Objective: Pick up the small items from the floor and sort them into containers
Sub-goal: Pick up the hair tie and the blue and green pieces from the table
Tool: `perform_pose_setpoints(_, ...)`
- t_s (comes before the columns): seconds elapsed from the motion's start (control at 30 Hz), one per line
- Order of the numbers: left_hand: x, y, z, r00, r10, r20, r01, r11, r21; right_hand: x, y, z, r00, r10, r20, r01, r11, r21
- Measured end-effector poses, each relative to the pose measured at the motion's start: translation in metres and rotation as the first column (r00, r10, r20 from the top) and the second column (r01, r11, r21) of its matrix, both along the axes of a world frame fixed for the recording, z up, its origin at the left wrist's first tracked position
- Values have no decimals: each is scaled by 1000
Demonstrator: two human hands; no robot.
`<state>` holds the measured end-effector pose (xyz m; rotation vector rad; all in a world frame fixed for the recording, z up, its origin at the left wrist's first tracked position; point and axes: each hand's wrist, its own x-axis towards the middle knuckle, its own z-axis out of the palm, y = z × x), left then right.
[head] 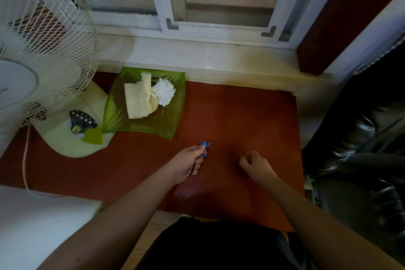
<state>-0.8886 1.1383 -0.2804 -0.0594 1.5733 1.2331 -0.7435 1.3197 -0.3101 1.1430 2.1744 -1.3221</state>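
Observation:
My left hand point(189, 164) is over the reddish-brown table point(241, 116) and pinches a small blue plastic item point(205, 146) at its fingertips; a thin dark piece also sticks out below the fingers. My right hand point(255, 163) rests on the table to the right with its fingers curled into a fist, and nothing shows in it. A green glass tray point(173, 120) lies at the back left of the table. It holds a folded cream paper napkin point(138, 101) and a crumpled white tissue point(164, 92).
A white standing fan point(43, 55) fills the left side, its base point(72, 136) on the table beside the tray, with a cord point(25, 160) trailing down. A window sill point(197, 57) runs behind. A black leather chair point(355, 149) stands at the right, a white surface point(32, 221) at lower left.

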Motion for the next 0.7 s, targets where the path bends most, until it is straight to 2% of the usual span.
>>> perform_pose_setpoints(0.03,1,2,1,1000,-8,-14,8,1000,1,1,-1,1,984,-168,-51,157,971,-181)
perform_pose_setpoints(0.07,3,5,2,999,-23,-40,23,1000,-3,1,-4,2,937,-341,-76,290,881,-372)
perform_pose_setpoints(0.13,7,11,7,992,-76,-104,75,997,-8,-2,-14,2,819,-572,-47,415,647,-640)
perform_pose_setpoints(0.2,11,17,13,976,-139,-168,140,990,-3,-8,-22,3,753,-658,-1,418,480,-771)
perform_pose_setpoints(0.33,21,28,22,946,-193,-260,212,976,50,-21,-33,8,710,-703,40,338,289,-896)
perform_pose_setpoints(0.4,23,32,26,894,-241,-377,271,962,27,-26,-37,10,688,-723,58,310,220,-925)
perform_pose_setpoints(0.5,22,38,29,638,-427,-641,429,888,-165,-30,-40,14,662,-749,37,263,186,-947)
perform_pose_setpoints(0.6,25,45,36,460,-504,-731,475,835,-278,-30,-38,15,632,-774,41,276,175,-945)
perform_pose_setpoints(0.7,28,53,42,211,-608,-765,496,741,-452,-29,-32,12,618,-784,56,337,200,-920)
